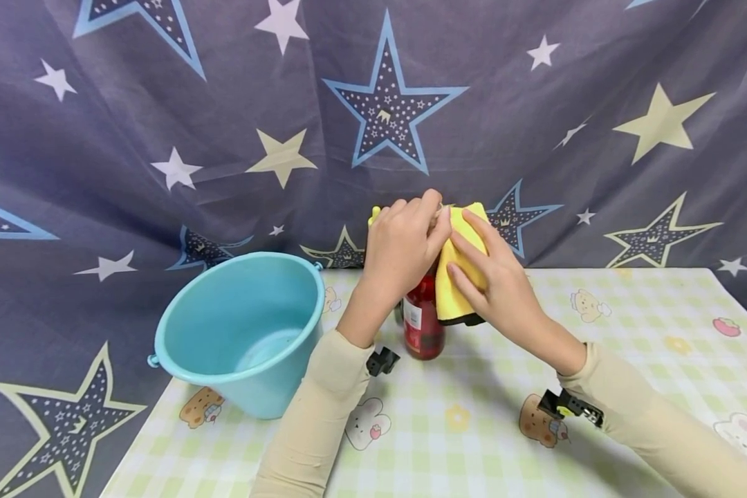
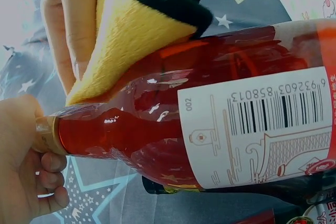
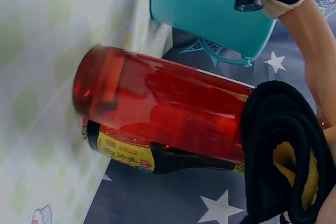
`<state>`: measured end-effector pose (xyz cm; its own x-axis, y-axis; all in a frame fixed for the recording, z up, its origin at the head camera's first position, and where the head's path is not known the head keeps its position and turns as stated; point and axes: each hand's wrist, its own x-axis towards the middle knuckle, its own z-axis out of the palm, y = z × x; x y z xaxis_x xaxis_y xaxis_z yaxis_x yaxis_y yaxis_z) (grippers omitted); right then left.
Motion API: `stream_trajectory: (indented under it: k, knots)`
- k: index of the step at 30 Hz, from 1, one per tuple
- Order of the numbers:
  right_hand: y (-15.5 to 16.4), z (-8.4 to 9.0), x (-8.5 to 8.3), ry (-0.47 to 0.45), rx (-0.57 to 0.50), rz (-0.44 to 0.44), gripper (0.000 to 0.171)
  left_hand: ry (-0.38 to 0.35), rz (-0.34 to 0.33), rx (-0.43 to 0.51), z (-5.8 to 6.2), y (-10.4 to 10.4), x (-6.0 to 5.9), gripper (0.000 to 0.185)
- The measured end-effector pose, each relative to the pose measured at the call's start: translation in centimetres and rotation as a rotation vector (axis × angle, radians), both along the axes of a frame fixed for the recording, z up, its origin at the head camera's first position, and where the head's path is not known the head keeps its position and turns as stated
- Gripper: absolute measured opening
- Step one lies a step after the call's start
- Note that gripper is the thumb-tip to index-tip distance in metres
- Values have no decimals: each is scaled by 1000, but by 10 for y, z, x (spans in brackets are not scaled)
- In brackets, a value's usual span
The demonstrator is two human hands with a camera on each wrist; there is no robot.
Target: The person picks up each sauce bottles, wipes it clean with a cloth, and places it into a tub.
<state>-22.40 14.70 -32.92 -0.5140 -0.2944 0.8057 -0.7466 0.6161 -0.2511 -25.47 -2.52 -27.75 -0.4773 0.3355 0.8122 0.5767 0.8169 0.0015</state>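
A red bottle (image 1: pixel 422 325) with a white barcode label (image 2: pixel 262 124) stands upright on the checked tablecloth (image 1: pixel 473 415). My left hand (image 1: pixel 404 245) grips its neck and cap (image 2: pixel 46 135) from above. My right hand (image 1: pixel 492 277) presses a yellow cloth (image 1: pixel 457 266) with a black backing (image 3: pixel 278 145) against the bottle's shoulder, fingers lying flat over the cloth. A second, darker bottle with a yellow label (image 3: pixel 126 153) stands right behind the red one.
A light blue bucket (image 1: pixel 243 325) sits at the table's left edge, close to my left forearm. A star-patterned dark curtain (image 1: pixel 373 104) hangs behind the table. Cartoon prints dot the tablecloth to the right.
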Motion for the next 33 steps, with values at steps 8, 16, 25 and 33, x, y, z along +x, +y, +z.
stream_trajectory:
  k: [8,16,25,33]
  knots:
    - [3,-5,-1,28,97,-4,47,-3,8,0,-1,0,0,24]
    - [8,-10,-4,90,170,9,49,37,-8,13,-2,0,-1,25]
    - [11,-15,-4,102,235,5,56,21,-6,12,-2,0,-1,24]
    - [16,-19,-5,98,253,23,59,30,-4,4,-2,1,-2,25]
